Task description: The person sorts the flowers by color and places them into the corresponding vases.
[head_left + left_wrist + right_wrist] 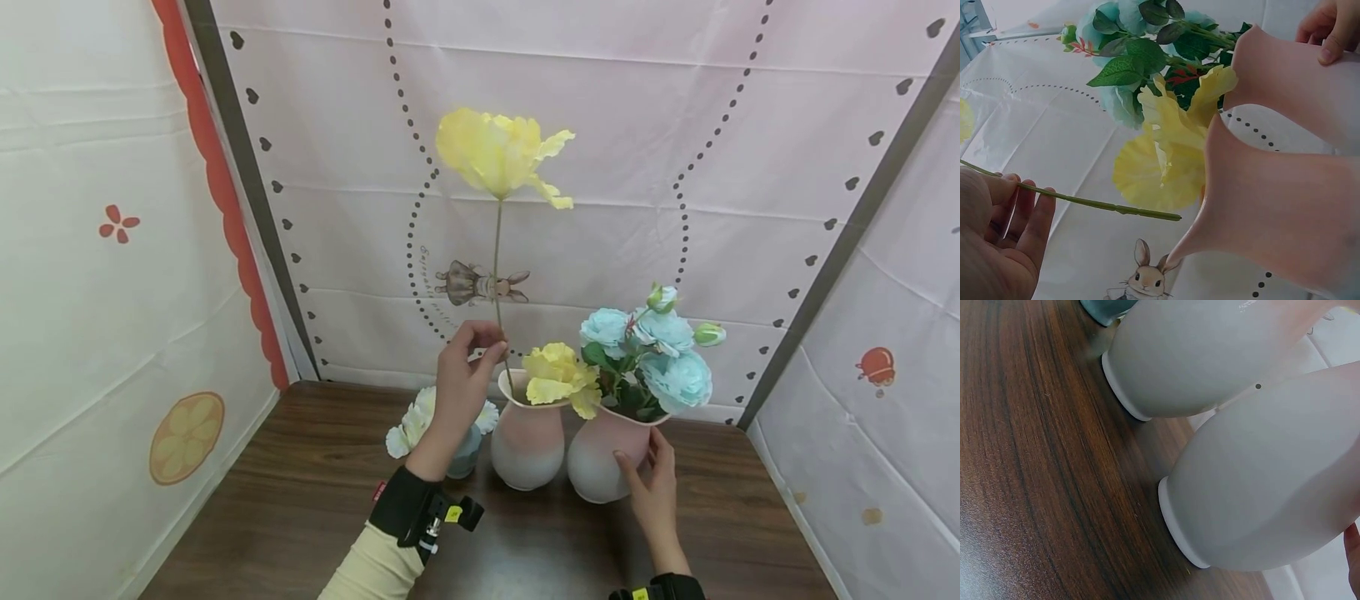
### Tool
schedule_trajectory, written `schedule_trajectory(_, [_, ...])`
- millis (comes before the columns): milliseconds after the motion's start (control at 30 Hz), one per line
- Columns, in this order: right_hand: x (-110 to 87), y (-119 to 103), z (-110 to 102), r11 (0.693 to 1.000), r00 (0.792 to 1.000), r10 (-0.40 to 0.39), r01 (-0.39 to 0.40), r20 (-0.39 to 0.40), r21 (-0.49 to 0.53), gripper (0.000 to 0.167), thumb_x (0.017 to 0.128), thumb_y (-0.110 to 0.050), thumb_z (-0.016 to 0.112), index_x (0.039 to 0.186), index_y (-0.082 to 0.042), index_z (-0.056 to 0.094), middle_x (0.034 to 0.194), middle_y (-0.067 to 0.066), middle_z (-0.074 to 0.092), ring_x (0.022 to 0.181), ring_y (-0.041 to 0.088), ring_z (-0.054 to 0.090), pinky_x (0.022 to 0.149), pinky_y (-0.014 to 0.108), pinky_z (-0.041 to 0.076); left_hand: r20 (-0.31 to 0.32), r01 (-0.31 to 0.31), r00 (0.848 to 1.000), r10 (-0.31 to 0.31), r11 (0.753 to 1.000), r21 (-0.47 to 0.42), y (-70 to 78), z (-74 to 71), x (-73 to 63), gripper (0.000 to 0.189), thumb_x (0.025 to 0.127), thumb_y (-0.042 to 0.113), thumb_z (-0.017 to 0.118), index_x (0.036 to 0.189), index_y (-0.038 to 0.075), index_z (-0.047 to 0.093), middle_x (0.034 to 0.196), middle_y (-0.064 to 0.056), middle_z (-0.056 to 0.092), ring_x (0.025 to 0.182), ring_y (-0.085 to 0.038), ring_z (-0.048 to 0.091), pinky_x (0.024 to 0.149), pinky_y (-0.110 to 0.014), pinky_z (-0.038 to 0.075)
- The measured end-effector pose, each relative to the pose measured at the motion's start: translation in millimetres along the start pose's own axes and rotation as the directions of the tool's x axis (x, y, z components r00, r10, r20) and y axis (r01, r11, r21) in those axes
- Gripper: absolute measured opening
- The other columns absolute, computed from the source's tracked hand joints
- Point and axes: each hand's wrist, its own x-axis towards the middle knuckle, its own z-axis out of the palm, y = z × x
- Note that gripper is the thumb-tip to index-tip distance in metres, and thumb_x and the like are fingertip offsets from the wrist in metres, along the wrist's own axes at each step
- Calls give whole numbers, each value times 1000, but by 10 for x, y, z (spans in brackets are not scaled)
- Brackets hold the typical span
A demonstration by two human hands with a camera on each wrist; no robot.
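My left hand pinches the thin green stem of a tall yellow flower between thumb and fingers. The bloom stands high above the hand. The stem's cut end points at the mouth of the pink-and-white left vase, just short of the rim in the left wrist view. A second yellow flower leans out of that vase. With thumb and fingers spread round its side, my right hand holds the right vase, which contains blue flowers with green leaves.
Behind my left forearm stands a small blue-grey vase with white flowers, partly hidden. All three vases are on a dark wooden table. Printed cloth walls enclose the table at the back and both sides.
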Motion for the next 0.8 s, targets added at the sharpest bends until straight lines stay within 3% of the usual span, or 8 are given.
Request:
schedule_trajectory(367, [3,-11,3,1000,1000,0,0,-9,4,70,95,-19,69,151,-3,29,149,24,36,141,42,36,116,65,29,7,59,998,-59,998,-13,-105,56,11,19,93,3,66,111,-2,62,106,-20,66,96,-31,67,80,-29,62])
schedule_trajectory(567, [1,-10,5,1000,1000,-2,3,-8,11,70,95,-19,68,151,-2,30,149,24,36,141,42,36,116,66,29,22,57,998,-57,998,32,-210,66,-12,16,93,6,67,108,2,63,102,-15,66,93,-24,67,78,-24,61])
schedule_trajectory(800, [-2,-13,6,1000,1000,-8,8,-13,2,69,95,-17,69,150,-2,30,148,23,38,140,41,37,116,65,30,59,35,998,-39,998,55,-221,78,-25,15,94,7,66,108,2,62,104,-15,67,95,-26,67,77,-26,61])
